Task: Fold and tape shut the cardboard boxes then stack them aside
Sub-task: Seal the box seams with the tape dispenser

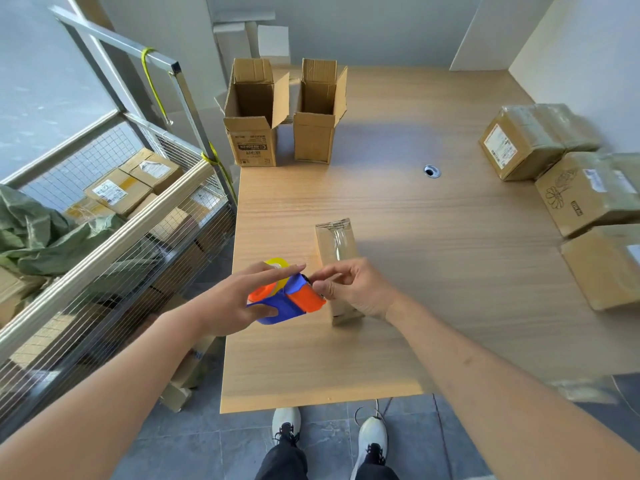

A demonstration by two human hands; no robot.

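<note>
At lower centre, the left hand [228,303] grips a blue-and-orange plastic tape dispenser [285,296]; the right hand [356,289] pinches its toothed end, in front of a narrow taped cardboard box [337,244].

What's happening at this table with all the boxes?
A person is packing cardboard boxes. Their left hand holds a blue and orange tape dispenser, while the right hand pinches at its cutter end, seemingly after the tape end. A small taped box stands just behind the hands. Two open boxes wait at the far edge of the wooden table, and several sealed boxes sit along the right side.
</note>
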